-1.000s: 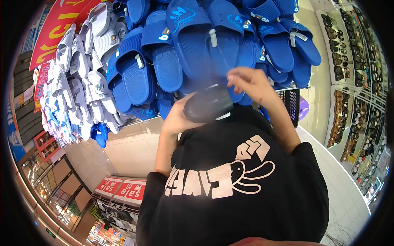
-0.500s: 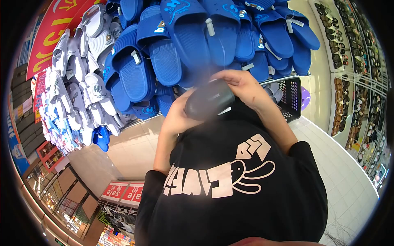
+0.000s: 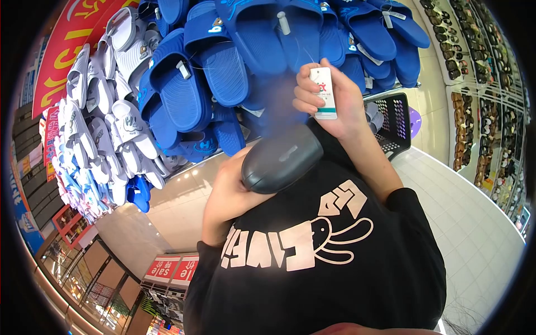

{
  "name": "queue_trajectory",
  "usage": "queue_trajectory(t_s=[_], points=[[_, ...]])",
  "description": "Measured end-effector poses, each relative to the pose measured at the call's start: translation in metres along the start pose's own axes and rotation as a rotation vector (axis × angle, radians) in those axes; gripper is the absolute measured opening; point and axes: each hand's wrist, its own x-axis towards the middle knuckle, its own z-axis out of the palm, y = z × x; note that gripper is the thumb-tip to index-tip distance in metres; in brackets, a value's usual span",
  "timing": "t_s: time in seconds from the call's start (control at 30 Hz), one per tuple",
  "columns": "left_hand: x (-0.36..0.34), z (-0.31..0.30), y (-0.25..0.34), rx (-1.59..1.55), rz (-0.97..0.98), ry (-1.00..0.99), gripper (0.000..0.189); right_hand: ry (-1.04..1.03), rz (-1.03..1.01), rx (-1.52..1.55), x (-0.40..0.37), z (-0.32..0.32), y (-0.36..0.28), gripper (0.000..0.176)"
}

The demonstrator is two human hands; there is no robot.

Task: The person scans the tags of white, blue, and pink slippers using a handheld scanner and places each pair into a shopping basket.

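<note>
My left hand (image 3: 226,181) is closed around a dark grey, rounded barcode scanner (image 3: 285,159) in front of my chest; the scanner hides most of its fingers. Up and to the right, my right hand (image 3: 343,100) pinches a white price tag (image 3: 325,95) with red print and a green band, its fingers curled behind it. A thin clear loop runs up from the tag toward the blue slippers (image 3: 262,50) hanging just beyond. The tag and the scanner are apart.
White slippers (image 3: 131,120) hang in rows on the left, beside red signs (image 3: 72,47). A black perforated basket (image 3: 391,125) stands behind my right forearm. Shelves of shoes (image 3: 463,128) line the far right. Red sale signs (image 3: 167,268) top a rack at lower left.
My right hand has moved up and away from the scanner, and the tag in it now faces me. My left hand has drawn the scanner slightly down and to the left.
</note>
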Motion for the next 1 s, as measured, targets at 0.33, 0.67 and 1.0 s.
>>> queue_trajectory(t_s=[0.33,0.67,1.0], points=[[-0.012,0.006,-0.016,-0.055,-0.073,0.080,0.043,0.295,-0.308,-0.825,-0.006,0.024,0.023,0.017],[-0.021,0.013,-0.021,0.191,0.046,0.205,0.036,0.323,-0.584,-1.266,0.013,0.039,0.029,0.020],[-0.016,0.014,-0.017,0.261,0.053,0.251,0.037,0.269,-0.594,-1.216,0.019,0.040,0.043,0.019]])
